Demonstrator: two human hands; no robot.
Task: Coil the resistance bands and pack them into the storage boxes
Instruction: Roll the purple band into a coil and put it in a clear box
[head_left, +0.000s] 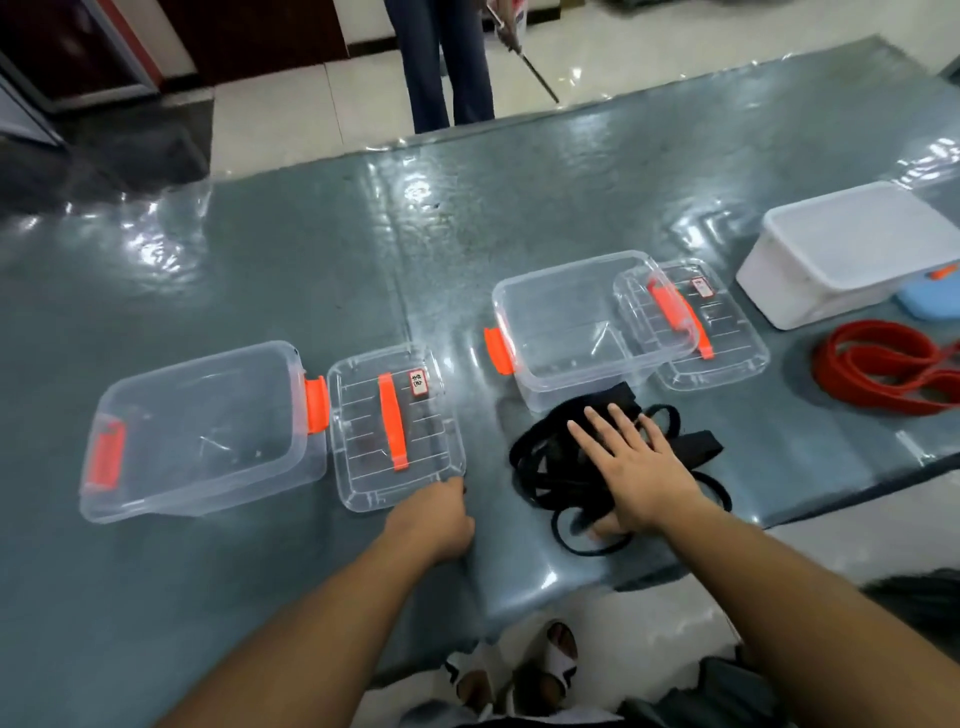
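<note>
Indoor hall w/ glossy tile floor (291, 109), plastic-covered table (519, 208)

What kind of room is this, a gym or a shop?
Hard to say; probably an indoor workroom or store area. A long table under shiny plastic sheeting stands on a glossy tiled floor, bearing clear storage boxes and resistance bands.
</note>
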